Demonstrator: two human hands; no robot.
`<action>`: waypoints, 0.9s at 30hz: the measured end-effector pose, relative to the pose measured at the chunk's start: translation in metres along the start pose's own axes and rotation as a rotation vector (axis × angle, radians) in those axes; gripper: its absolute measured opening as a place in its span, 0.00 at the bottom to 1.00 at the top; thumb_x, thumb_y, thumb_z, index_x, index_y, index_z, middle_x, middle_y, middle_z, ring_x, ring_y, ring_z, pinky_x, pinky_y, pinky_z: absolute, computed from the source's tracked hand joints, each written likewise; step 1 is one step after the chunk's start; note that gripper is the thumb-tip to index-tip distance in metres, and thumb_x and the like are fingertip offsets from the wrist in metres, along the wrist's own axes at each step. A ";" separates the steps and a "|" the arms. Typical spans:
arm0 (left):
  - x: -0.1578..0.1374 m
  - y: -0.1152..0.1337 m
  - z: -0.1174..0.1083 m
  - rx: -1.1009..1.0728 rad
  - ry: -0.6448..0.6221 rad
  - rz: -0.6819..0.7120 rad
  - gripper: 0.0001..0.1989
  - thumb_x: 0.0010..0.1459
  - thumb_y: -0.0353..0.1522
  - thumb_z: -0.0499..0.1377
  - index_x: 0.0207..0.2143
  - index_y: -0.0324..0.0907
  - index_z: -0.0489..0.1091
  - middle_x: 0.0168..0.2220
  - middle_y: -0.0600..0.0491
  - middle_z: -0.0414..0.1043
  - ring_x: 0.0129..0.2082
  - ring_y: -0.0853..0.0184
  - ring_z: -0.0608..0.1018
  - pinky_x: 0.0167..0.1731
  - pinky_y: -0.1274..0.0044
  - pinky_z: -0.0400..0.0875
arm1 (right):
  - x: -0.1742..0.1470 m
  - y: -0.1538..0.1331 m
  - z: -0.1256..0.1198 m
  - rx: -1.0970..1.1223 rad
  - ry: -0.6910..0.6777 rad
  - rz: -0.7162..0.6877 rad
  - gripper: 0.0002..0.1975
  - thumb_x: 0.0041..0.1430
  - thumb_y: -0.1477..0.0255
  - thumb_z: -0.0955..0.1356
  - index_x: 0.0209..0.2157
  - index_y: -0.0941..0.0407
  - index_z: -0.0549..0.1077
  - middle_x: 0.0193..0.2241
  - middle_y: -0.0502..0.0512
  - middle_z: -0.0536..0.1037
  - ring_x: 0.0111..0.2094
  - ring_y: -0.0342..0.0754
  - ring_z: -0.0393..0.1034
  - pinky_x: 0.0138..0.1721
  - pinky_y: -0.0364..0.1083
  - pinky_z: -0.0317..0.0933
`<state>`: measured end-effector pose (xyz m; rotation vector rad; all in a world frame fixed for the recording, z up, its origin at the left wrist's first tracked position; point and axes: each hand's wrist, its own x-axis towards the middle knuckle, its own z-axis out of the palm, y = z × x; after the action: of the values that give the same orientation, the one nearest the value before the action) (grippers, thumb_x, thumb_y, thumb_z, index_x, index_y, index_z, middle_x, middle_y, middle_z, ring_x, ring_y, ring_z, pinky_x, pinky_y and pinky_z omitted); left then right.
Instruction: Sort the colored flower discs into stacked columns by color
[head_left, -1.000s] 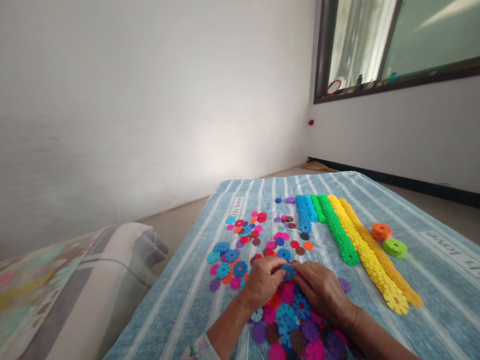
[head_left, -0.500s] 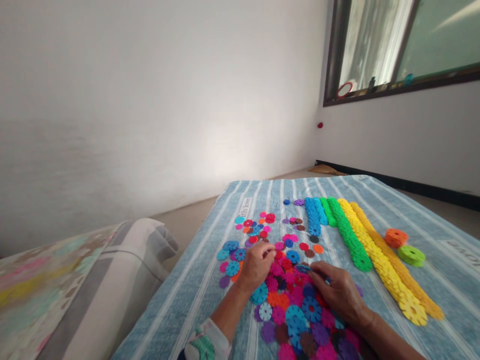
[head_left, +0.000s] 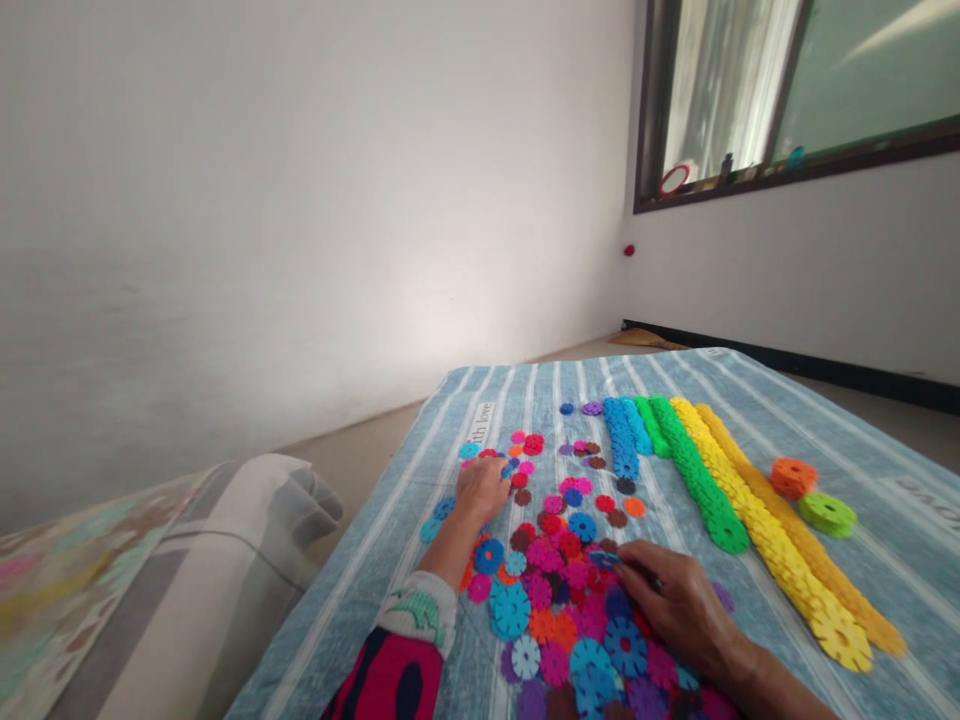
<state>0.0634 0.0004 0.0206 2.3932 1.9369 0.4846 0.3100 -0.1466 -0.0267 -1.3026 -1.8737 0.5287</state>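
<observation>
My right hand [head_left: 682, 600] pinches a few blue notched plastic discs [head_left: 604, 559] between thumb and fingers, just above the mixed pile. Farther off to the left, my left hand [head_left: 481, 490] has its fingers bent and closed at a small blue disc [head_left: 511, 467] among scattered pieces. Below both hands spreads a heap of flower-shaped discs, with a pink disc [head_left: 555, 662], an orange disc [head_left: 541, 626] and a light blue disc [head_left: 510, 610] among them. The left palm and some fingertips are hidden from view.
Overlapping rows run along the right: a blue row [head_left: 621, 435], a green row [head_left: 694, 475], a yellow row [head_left: 765, 545] and an amber row [head_left: 806, 535]. Near them stand an orange stack [head_left: 793, 478] and a lime stack [head_left: 826, 513]. A striped cloth [head_left: 352, 600] lies underneath.
My left hand has moved away from the middle of the pile, leftward and farther out to the scattered discs. My right hand stays nearly in place with its blue discs. The view has shifted slightly.
</observation>
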 end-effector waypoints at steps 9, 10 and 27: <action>0.011 -0.005 0.005 -0.018 0.009 -0.107 0.12 0.54 0.29 0.54 0.37 0.43 0.76 0.40 0.51 0.79 0.42 0.66 0.77 0.40 0.79 0.65 | 0.001 0.003 0.000 -0.008 -0.009 -0.010 0.12 0.63 0.68 0.60 0.31 0.54 0.72 0.26 0.50 0.75 0.28 0.44 0.69 0.32 0.42 0.60; 0.012 -0.006 0.005 -0.021 0.010 -0.115 0.12 0.54 0.29 0.53 0.36 0.43 0.75 0.39 0.52 0.79 0.40 0.68 0.77 0.39 0.80 0.65 | 0.001 0.002 0.000 -0.012 -0.009 -0.011 0.12 0.63 0.68 0.60 0.30 0.54 0.72 0.26 0.50 0.74 0.28 0.44 0.69 0.32 0.42 0.59; 0.013 0.013 -0.001 0.343 -0.039 0.048 0.13 0.57 0.32 0.49 0.30 0.41 0.73 0.37 0.46 0.76 0.41 0.61 0.76 0.41 0.72 0.63 | 0.009 0.000 0.002 -0.061 0.086 -0.094 0.10 0.61 0.74 0.62 0.26 0.55 0.70 0.24 0.48 0.73 0.26 0.41 0.68 0.30 0.40 0.55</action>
<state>0.0775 0.0100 0.0273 2.6256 2.0975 0.1095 0.3067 -0.1381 -0.0243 -1.2490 -1.8822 0.3639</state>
